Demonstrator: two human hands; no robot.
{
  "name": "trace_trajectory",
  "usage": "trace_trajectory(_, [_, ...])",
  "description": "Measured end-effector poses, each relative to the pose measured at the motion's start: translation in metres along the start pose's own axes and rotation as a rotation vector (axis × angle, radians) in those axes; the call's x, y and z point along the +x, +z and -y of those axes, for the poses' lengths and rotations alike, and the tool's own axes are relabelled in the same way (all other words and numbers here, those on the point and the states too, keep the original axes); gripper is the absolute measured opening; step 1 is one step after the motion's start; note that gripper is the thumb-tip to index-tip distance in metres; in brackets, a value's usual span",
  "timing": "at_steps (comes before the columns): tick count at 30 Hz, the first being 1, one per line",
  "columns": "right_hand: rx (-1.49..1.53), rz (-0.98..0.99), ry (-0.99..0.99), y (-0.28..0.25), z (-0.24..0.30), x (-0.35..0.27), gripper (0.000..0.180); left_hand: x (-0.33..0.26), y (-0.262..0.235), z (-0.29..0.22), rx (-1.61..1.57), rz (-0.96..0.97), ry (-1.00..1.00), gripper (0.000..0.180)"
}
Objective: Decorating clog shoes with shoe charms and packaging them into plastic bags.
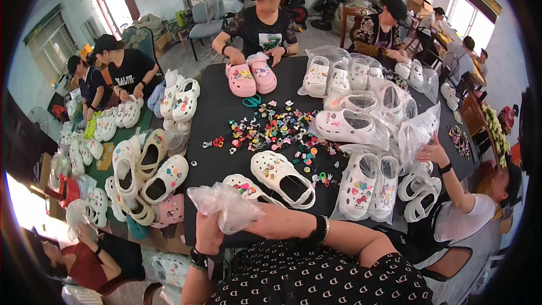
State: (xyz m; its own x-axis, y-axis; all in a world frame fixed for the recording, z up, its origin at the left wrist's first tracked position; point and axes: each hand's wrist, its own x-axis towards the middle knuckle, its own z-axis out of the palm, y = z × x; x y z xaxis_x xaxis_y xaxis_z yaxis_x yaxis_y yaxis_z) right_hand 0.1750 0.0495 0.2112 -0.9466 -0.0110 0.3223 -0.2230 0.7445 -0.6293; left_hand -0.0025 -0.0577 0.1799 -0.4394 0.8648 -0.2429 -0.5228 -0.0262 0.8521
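Observation:
Low at the near edge of the black table, my left hand (209, 234) is closed around a crumpled clear plastic bag (224, 204). My right hand (258, 219) reaches across from the right and grips the same bag; the plastic partly covers its fingers. Just beyond the bag lies a white clog (241, 185) with charms, partly hidden by the bag and my right hand. Another white clog (282, 176), decorated with colourful charms, rests beside it to the right.
Loose charms (276, 133) are spread mid-table, near teal scissors (252, 100). Bagged white clogs (361, 183) crowd the right side. More clogs (166, 178) are piled on a green table at left. Opposite, a person holds pink clogs (241, 81); other people sit around.

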Motion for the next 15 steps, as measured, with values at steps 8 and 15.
trace_trajectory(8, [-0.093,-0.212,0.043,0.005,0.005,-0.011,0.059,-0.023,-0.016,-0.012,0.605,0.408,-0.038,0.024])
trace_trajectory(15, [0.1,-0.128,0.259,0.014,-0.002,-0.029,0.025,-0.033,0.004,0.023,1.194,0.32,0.507,0.027])
